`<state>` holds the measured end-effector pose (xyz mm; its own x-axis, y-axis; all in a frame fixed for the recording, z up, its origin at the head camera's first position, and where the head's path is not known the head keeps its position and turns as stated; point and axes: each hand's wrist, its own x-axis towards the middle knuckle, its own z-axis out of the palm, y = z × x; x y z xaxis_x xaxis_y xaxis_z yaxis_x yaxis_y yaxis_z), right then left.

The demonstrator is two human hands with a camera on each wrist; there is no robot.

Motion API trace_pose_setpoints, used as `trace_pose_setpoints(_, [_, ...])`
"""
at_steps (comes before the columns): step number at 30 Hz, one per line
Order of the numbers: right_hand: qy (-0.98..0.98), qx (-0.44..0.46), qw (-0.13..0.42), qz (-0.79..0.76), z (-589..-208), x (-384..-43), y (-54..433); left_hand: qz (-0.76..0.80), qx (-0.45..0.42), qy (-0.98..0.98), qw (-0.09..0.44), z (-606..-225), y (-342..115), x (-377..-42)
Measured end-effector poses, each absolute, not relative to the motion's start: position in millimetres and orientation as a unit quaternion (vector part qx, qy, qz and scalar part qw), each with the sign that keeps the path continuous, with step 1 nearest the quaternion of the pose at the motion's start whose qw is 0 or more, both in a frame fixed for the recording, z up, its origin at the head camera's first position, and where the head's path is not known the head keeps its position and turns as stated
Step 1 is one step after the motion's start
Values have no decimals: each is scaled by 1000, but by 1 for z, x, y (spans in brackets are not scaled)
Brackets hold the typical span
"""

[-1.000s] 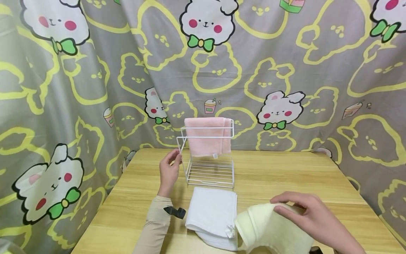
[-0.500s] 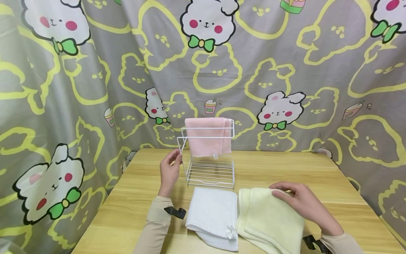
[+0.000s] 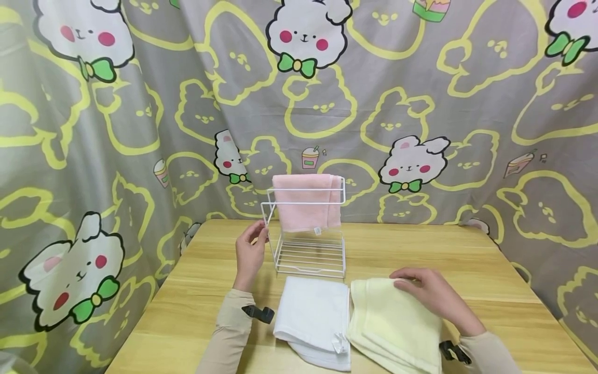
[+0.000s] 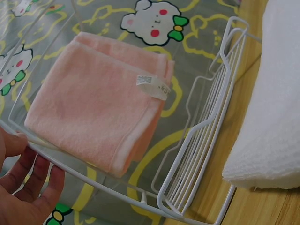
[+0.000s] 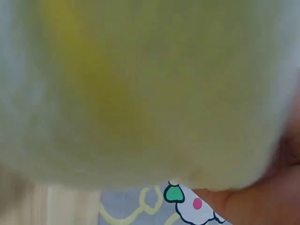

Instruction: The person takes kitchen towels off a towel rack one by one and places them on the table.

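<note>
Standing in the room, I'm watching somebody working with both hands at a wood-look table (image 3: 196, 296). The left hand (image 3: 250, 254) is gripping the left upright of a white wire rack (image 3: 310, 255), thumb on one side of the wire and fingers curling round the other. The right hand (image 3: 432, 296) is pinching the far edge of a pale yellow towel (image 3: 397, 324), with the thumb and fingers closing on the cloth. The towel is sloping from that edge toward the person, its layers fanning out a bit at the near left (can't tell how much of it is actually resting on the wood). From the right wrist it's mostly filling the view as a yellow blur.

Just left of it, a folded white towel (image 3: 313, 311) is lying in front of the rack, its near corner bunching slightly. A folded pink towel (image 3: 303, 215) is hanging at the top of the rack, above the barred bottom shelf, with two white rails running across in front of it. A little white label (image 4: 152, 87) is sticking out from its edge. Beige sleeves (image 3: 229, 332) are covering the forearms, and a grey curtain (image 3: 327, 117) with cartoon animals is hanging behind everything.
</note>
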<state>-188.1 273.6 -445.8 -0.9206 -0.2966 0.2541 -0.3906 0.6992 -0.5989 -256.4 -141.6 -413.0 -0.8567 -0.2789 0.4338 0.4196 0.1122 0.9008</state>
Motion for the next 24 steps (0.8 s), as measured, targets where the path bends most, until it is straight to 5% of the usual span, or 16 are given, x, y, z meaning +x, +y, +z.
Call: trace_pose_setpoints(24, [-922,213,31,322,-466,-194,267,-665,-51,-699,257,-412,-142,-256])
